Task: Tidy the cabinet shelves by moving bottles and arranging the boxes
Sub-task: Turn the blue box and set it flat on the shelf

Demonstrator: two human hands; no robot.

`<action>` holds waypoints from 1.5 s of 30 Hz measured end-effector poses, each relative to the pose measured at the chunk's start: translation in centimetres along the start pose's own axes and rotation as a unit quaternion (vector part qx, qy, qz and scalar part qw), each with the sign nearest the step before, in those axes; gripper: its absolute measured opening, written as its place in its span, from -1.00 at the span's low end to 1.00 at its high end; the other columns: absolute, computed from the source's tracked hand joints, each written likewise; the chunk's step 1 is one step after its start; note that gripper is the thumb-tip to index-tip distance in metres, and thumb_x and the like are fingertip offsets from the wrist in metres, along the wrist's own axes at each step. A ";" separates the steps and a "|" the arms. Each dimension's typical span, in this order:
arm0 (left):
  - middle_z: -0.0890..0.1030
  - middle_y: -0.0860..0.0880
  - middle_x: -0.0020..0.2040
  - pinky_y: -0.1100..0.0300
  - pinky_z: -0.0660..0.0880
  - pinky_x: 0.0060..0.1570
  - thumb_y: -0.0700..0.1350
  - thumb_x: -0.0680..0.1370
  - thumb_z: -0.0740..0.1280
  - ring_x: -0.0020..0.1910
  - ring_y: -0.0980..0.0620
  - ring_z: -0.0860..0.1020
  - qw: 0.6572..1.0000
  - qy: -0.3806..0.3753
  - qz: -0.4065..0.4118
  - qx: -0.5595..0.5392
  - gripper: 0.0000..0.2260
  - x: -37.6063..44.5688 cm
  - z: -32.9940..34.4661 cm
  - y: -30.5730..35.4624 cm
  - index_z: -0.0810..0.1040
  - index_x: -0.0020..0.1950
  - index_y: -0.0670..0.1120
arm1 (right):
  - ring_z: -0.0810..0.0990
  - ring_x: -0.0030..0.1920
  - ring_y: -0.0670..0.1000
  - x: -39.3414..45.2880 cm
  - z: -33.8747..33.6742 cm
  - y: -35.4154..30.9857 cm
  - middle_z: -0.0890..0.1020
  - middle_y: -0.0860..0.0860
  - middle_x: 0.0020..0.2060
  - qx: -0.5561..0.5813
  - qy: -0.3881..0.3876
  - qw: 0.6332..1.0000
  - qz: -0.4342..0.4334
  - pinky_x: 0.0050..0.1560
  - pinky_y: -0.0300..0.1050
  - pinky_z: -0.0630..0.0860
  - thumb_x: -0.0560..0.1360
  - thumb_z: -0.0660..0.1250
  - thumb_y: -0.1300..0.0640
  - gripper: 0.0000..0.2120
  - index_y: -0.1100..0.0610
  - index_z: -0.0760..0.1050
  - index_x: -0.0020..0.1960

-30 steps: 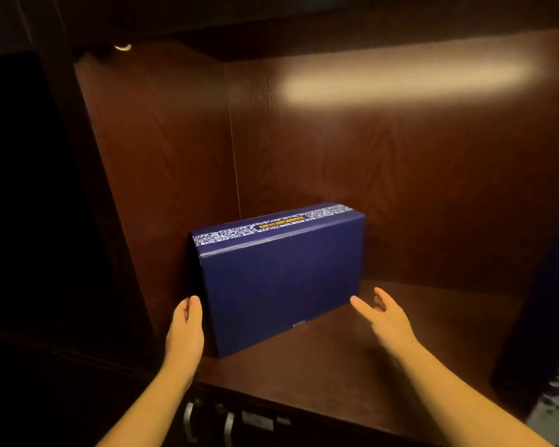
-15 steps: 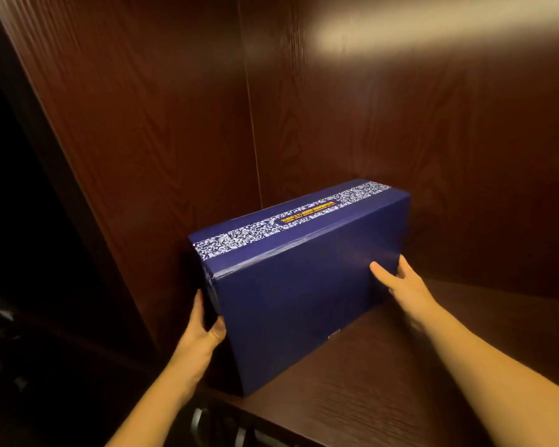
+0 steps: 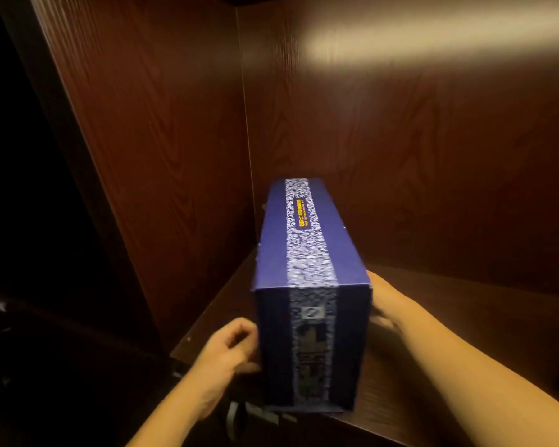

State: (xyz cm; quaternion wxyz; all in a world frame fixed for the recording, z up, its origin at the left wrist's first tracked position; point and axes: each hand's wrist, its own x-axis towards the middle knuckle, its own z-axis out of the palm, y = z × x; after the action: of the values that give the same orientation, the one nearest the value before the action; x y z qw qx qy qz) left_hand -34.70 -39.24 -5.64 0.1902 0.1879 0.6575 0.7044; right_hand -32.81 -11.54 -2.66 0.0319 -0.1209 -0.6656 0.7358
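A dark blue box (image 3: 310, 285) with a white patterned band and yellow lettering stands on the wooden cabinet shelf (image 3: 449, 333). Its narrow end faces me and its length points toward the back corner. My left hand (image 3: 229, 353) presses against the box's left side near the front, fingers curled. My right hand (image 3: 388, 308) grips the right side of the box at its front upper corner. The box's front end overhangs the shelf's front edge slightly.
The cabinet's left side wall (image 3: 149, 150) stands close to the box's left. The back panel (image 3: 417, 156) lies just behind the box. Metal drawer handles (image 3: 236, 414) show below the shelf edge. Darkness fills the far left.
Both hands closed on the box and swung it from lying crosswise to pointing end-on toward me. My view has moved closer and lower.
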 end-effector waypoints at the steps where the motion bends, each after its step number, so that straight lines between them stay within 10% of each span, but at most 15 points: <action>1: 0.53 -0.17 -0.12 0.22 0.49 -0.31 -0.08 0.43 0.35 -0.19 0.03 0.52 0.999 -0.033 -0.006 0.016 -0.73 -0.3 1.5 0.2 0.48 -0.01 -0.26 | 0.62 -0.44 -0.04 -1.9 -0.3 -0.6 0.60 -0.06 -0.60 0.014 0.020 1.000 -0.003 -0.30 -0.23 0.49 0.63 0.03 0.36 -0.28 0.12 0.59 -0.63; 4: 0.45 -0.06 -0.22 0.23 0.50 -0.30 -0.17 0.51 0.36 -0.31 0.15 0.49 0.998 -0.047 0.004 0.048 -0.86 -0.6 6.6 -0.2 0.40 -0.11 -0.14 | 0.56 -0.63 -0.12 -6.4 -3.0 -0.9 0.57 -0.05 -0.64 0.042 0.102 0.994 0.006 -0.52 -0.23 0.46 0.61 0.01 0.41 -0.34 0.13 0.58 -0.55; 7: 0.40 -0.02 -0.28 0.16 0.47 -0.31 -0.17 0.47 0.42 -0.42 0.19 0.43 0.998 0.001 0.037 0.045 -0.80 -0.7 11.7 -0.7 0.40 -0.09 -0.15 | 0.71 -0.30 0.01 -9.4 -5.1 -0.2 0.72 0.10 -0.21 0.136 0.163 0.977 -0.027 -0.22 -0.03 0.61 0.61 0.19 0.13 -0.80 0.13 0.57 -0.05; 10: 0.41 0.00 -0.31 0.09 0.48 -0.26 0.08 0.38 0.47 -0.41 0.12 0.47 0.999 -0.013 0.044 0.029 -0.67 -0.2 15.3 -0.5 0.40 -0.14 -0.08 | 0.63 0.09 0.05 -12.4 -6.8 0.3 0.62 0.11 0.21 0.185 0.235 0.950 -0.091 0.04 0.01 0.50 0.50 0.23 -0.22 -0.56 0.05 0.55 0.20; 13: 0.47 0.03 -0.39 0.00 0.47 -0.23 0.35 0.36 0.32 -0.35 0.03 0.50 0.994 0.002 0.065 0.083 -0.57 2.2 15.5 -0.4 0.44 -0.31 -0.03 | 0.58 0.11 -0.18 -15.1 -7.2 2.6 0.51 0.10 0.35 0.096 0.263 0.945 -0.170 0.06 -0.18 0.46 0.40 0.27 -0.16 -0.52 -0.05 0.46 0.28; 16: 0.48 -0.09 -0.35 -0.17 0.45 -0.17 0.23 0.49 0.24 -0.30 -0.02 0.45 0.987 0.121 0.075 0.068 -0.53 7.1 12.5 -0.2 0.47 -0.25 -0.19 | 0.45 0.21 -0.37 -16.2 -5.9 5.0 0.33 -0.03 0.47 -0.046 0.241 0.955 -0.169 0.08 -0.41 0.45 0.27 0.51 -0.08 -0.07 -0.12 0.09 0.50; 19: 0.56 -0.19 -0.15 -0.18 0.47 0.02 0.14 0.56 0.20 -0.11 -0.16 0.53 0.976 0.215 0.025 0.030 -0.62 12.6 7.9 0.3 0.49 -0.02 -0.19 | 0.19 0.48 -0.19 -16.0 -4.3 6.0 0.10 -0.18 0.54 -0.142 0.232 0.952 -0.143 0.43 -0.05 0.27 0.00 0.62 -0.31 0.25 -0.31 -0.06 0.48; 27: 0.35 0.02 0.46 0.02 0.20 0.29 0.41 0.42 0.18 0.40 -0.01 0.31 0.995 0.102 -0.020 0.005 -0.26 19.9 2.8 0.7 0.27 0.49 0.03 | -0.35 0.29 -0.55 -14.9 -2.0 6.3 -0.38 -0.62 0.26 -0.260 0.305 0.905 -0.145 0.42 -0.18 -0.05 0.04 0.50 -0.46 0.18 -0.60 -0.37 0.25; 35: 0.45 -0.02 0.35 0.07 0.25 0.21 0.51 0.17 0.31 0.27 -0.01 0.41 0.991 0.136 0.013 0.000 -0.02 18.3 2.2 -0.4 0.31 0.41 -0.07 | -0.08 0.47 -0.36 -15.3 -4.1 6.3 -0.12 -0.40 0.49 -0.214 0.264 0.927 -0.162 0.47 -0.18 0.06 0.16 0.55 -0.32 0.07 -0.51 -0.15 0.37; 45: 0.41 -0.16 0.32 -0.08 0.37 0.25 0.48 0.29 0.26 0.22 -0.17 0.44 0.969 0.228 0.020 0.088 -0.28 8.0 -0.4 -1.1 0.40 0.30 0.06 | 0.46 0.32 -0.22 -17.4 -4.6 7.5 0.51 -0.24 0.33 -0.103 0.238 0.955 -0.146 0.26 -0.25 0.40 0.35 0.50 -0.15 -0.24 -0.16 0.27 0.48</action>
State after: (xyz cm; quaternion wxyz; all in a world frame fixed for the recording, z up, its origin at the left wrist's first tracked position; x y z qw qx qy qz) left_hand -41.72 -35.34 -6.60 0.0037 0.0510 0.7388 0.6720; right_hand -14.11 -11.55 -8.11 0.2839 -0.1972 -0.7211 0.6004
